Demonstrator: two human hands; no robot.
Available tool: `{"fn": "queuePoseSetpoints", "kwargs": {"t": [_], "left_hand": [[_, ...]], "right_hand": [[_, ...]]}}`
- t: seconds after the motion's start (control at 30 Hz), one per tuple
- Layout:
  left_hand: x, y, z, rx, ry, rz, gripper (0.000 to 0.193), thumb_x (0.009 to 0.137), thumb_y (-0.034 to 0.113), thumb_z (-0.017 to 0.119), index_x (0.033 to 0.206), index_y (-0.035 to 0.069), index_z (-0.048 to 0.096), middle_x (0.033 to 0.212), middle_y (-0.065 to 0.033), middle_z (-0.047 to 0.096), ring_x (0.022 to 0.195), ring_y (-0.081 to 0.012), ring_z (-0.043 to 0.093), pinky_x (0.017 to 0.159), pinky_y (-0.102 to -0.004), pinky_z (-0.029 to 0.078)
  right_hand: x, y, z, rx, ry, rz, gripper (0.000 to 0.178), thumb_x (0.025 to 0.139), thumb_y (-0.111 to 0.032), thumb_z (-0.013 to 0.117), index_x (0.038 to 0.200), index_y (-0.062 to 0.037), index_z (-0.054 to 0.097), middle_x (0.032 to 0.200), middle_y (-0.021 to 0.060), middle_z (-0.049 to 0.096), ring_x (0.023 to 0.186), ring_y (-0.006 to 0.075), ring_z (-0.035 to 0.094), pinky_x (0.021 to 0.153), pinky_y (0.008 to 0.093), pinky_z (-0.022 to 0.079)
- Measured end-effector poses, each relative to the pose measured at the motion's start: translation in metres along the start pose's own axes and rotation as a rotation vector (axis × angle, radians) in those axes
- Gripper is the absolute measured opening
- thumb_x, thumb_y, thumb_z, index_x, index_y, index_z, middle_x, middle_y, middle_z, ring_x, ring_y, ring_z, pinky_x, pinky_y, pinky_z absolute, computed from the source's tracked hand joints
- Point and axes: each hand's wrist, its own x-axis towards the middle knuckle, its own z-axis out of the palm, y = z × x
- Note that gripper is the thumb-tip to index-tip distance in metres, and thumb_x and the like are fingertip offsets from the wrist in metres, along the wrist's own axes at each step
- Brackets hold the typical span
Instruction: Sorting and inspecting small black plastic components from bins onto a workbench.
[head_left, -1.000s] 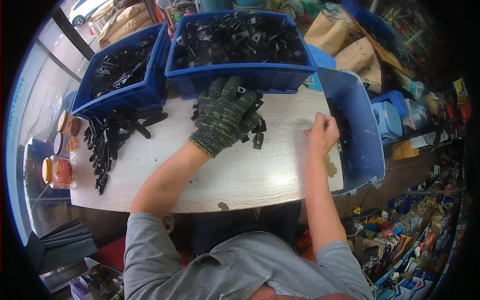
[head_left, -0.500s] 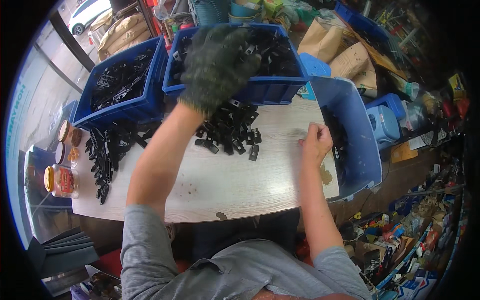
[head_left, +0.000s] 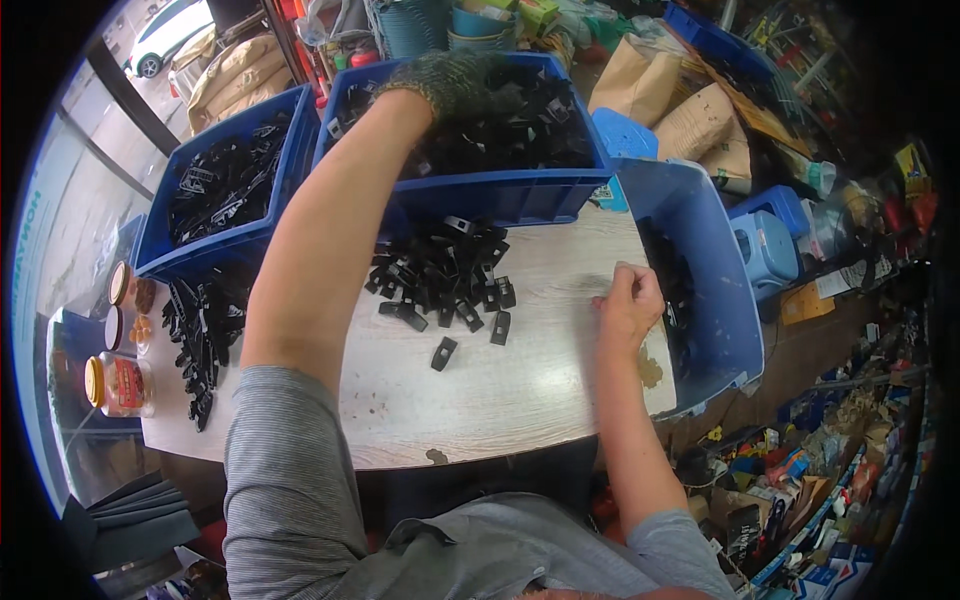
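My left hand (head_left: pixel 455 85), in a dark green knitted glove, reaches into the far blue crate (head_left: pixel 500 190) full of small black plastic parts (head_left: pixel 545 130). Its fingers are blurred among the parts, so what they hold is hidden. Above the right side of the table, my right hand (head_left: pixel 633 298) is bare, its fingers curled closed; whether anything small is in them cannot be seen. A pile of black plastic clips (head_left: pixel 440 270) lies in front of the crate, and one clip (head_left: pixel 444 353) sits apart on the near side.
Another blue crate (head_left: pixel 150 252) of black parts stands at the left. Long black pieces (head_left: pixel 200 350) lie on the table (head_left: pixel 480 410) before it, near several jars (head_left: pixel 125 385). A large blue tub (head_left: pixel 725 290) adjoins the table's right edge. Paper sacks (head_left: pixel 640 80) stand behind.
My left hand has gone farther and deeper into the far crate. A single clip now lies on the table nearer to me, apart from the pile. My right hand has barely moved.
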Motion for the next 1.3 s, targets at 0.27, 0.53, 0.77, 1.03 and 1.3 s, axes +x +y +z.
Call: {"fn": "queuePoseSetpoints", "kwargs": {"t": [0.27,0.53,0.77,1.03,1.3], "left_hand": [[-0.029,-0.001,0.009,0.133,0.159,-0.141,0.049,0.089,0.052,0.06,0.131,0.026,0.062,0.13,-0.0119,0.063,0.12,-0.0324,0.059,0.102,-0.0456,0.046],[-0.033,-0.006,0.006,0.097,0.15,-0.101,0.052,0.089,0.053,0.06,0.133,0.026,0.06,0.133,-0.0119,0.062,0.122,-0.0324,0.058,0.105,-0.0449,0.044],[-0.048,0.017,-0.004,0.092,0.087,-0.012,0.065,0.09,0.059,0.058,0.143,0.021,0.051,0.137,-0.0144,0.058,0.124,-0.032,0.057,0.107,-0.043,0.044],[-0.049,0.014,-0.001,0.052,0.13,-0.057,0.061,0.084,0.054,0.066,0.137,0.025,0.058,0.135,-0.0132,0.06,0.125,-0.0315,0.057,0.107,-0.0434,0.043],[-0.057,0.005,-0.006,0.015,0.13,0.0,0.055,0.086,0.043,0.068,0.136,0.025,0.058,0.131,-0.0119,0.063,0.12,-0.0308,0.06,0.106,-0.0426,0.044]], "right_hand": [[0.003,0.005,0.0,-0.019,-0.005,-0.008,0.016,0.089,-0.013,0.063,0.082,0.0007,0.059,0.07,0.0028,0.056,0.052,0.0086,0.049,0.044,0.0261,0.048],[0.002,0.005,0.001,-0.013,-0.016,-0.026,0.016,0.089,-0.013,0.063,0.083,0.0005,0.059,0.069,0.0039,0.057,0.049,0.0093,0.05,0.045,0.0267,0.049],[0.003,0.008,-0.001,-0.053,-0.022,-0.032,0.016,0.09,-0.013,0.063,0.083,0.0006,0.059,0.071,0.0055,0.059,0.049,0.0105,0.052,0.045,0.0273,0.049],[0.003,0.004,0.0,-0.03,0.006,-0.013,0.017,0.09,-0.014,0.063,0.084,0.001,0.06,0.069,0.0048,0.058,0.048,0.0103,0.052,0.045,0.027,0.048],[0.0,0.001,0.001,-0.041,-0.024,-0.036,0.019,0.089,-0.014,0.063,0.08,0.0015,0.057,0.07,0.003,0.056,0.054,0.0085,0.049,0.044,0.0262,0.049]]}}
